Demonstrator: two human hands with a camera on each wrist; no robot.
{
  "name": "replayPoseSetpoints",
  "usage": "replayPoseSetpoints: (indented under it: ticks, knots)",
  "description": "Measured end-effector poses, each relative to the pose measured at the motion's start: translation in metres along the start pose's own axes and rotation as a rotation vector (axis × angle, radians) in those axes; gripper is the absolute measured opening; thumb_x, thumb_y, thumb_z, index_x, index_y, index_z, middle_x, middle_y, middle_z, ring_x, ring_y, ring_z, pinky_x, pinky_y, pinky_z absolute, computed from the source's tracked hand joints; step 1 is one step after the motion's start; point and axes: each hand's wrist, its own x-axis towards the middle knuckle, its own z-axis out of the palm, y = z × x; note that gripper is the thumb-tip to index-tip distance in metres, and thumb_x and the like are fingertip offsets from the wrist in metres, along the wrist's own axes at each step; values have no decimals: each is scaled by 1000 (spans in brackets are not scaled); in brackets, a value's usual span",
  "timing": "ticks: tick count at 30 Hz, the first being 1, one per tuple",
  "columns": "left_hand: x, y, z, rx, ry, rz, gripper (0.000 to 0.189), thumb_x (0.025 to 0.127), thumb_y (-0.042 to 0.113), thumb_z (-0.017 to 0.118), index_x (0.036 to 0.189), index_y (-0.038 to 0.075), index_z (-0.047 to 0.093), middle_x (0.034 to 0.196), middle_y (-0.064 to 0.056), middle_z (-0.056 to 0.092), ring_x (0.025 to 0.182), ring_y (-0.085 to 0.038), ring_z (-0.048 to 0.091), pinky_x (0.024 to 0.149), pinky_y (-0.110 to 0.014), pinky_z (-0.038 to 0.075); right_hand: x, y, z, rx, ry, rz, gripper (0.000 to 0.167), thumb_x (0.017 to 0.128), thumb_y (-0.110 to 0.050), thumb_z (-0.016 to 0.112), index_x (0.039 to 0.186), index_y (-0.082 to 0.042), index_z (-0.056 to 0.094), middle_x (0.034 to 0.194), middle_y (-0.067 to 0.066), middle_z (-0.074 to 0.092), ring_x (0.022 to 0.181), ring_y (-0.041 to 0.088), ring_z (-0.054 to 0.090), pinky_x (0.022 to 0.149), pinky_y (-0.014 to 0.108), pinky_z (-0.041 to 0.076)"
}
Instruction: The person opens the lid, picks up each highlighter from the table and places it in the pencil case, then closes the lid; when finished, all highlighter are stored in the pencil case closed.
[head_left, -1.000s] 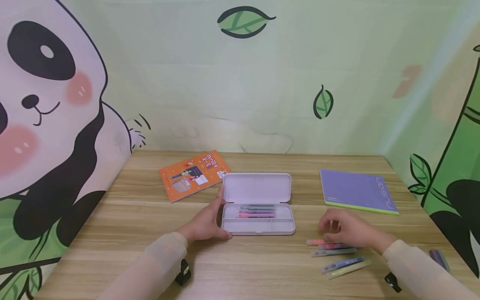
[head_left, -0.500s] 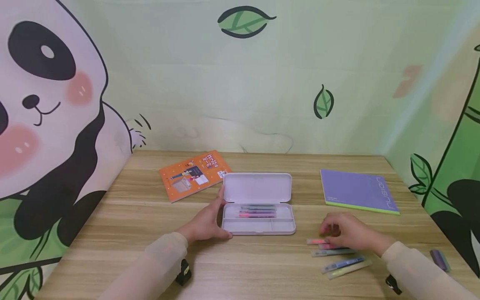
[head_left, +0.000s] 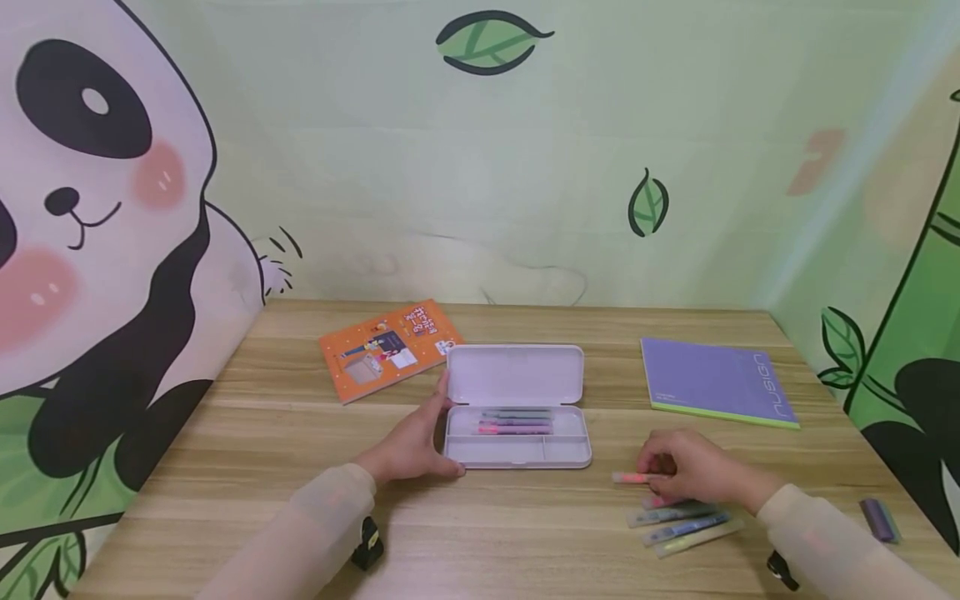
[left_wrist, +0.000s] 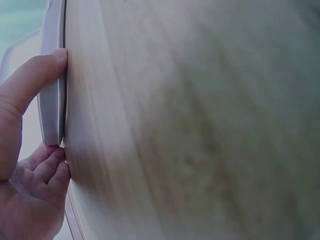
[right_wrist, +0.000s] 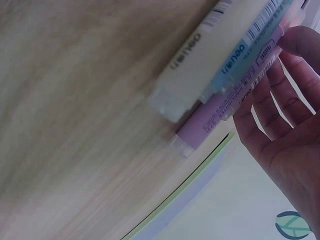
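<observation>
A pale green backdrop [head_left: 360,150] printed with a panda and leaves stands behind a wood-grain table [head_left: 525,533]. On it lies an open white pencil case [head_left: 516,375], several slim pens [head_left: 516,423] in its long rear compartment, 2 smaller compartments in front. To the right, a purple notebook [head_left: 708,379] reads "nusign"; to the left, an orange booklet [head_left: 386,354] bears white characters too small to read surely. The left hand [head_left: 405,447] grips the case's left end, thumb at the near edge. The right hand [head_left: 697,468], fingers curled together, pinches 1 pink highlighter [head_left: 628,477] right of the case, above at least 4 loose highlighters [head_left: 692,529], whose barrels carry barcodes and blurred brand lettering.
</observation>
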Motion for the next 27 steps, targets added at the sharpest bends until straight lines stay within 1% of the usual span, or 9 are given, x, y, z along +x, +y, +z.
replayPoseSetpoints:
  ticks: [4,6,12,19,23,27]
  knots:
    - [0,0,0,-1,6,7,141,60,26,93,155,22,-12,139,-11,48,130,-23,43,119,-44,25,2,0,1,-14,1,15,16,76,-10,80,85,-16,68,75,-9,58,66,1,50,55,18,45]
    - [0,0,-1,-3,3,1,141,61,26,93,155,23,-12,140,-10,47,130,-22,43,119,-43,25,4,-1,0,-18,4,19,16,77,-9,78,86,-16,68,75,-10,59,66,1,50,56,18,45]
    - [-1,0,0,-15,1,15,140,61,26,92,155,22,-12,139,-10,47,130,-23,43,119,-45,24,12,-7,-6,-52,34,22,19,79,-4,75,87,-19,68,76,-11,58,67,2,50,56,19,45]
    - [-2,0,0,-34,-1,11,141,61,26,93,155,21,-12,138,-12,48,132,-24,42,119,-46,23,31,-18,-18,-79,97,-50,17,79,0,72,87,-15,68,74,-11,59,67,3,52,58,20,48]
    - [-2,1,0,-43,-3,-1,141,61,25,93,155,23,-13,140,-13,46,133,-24,40,119,-46,22,43,-25,-25,-93,109,-54,14,79,-1,71,86,-13,68,74,-10,59,67,2,51,58,20,49]
    - [-1,0,-1,-43,0,13,141,61,25,93,155,22,-13,139,-12,47,133,-25,41,119,-46,22,55,-30,-30,-109,126,-76,13,79,-2,72,85,-13,69,73,-9,60,65,1,52,57,20,49]
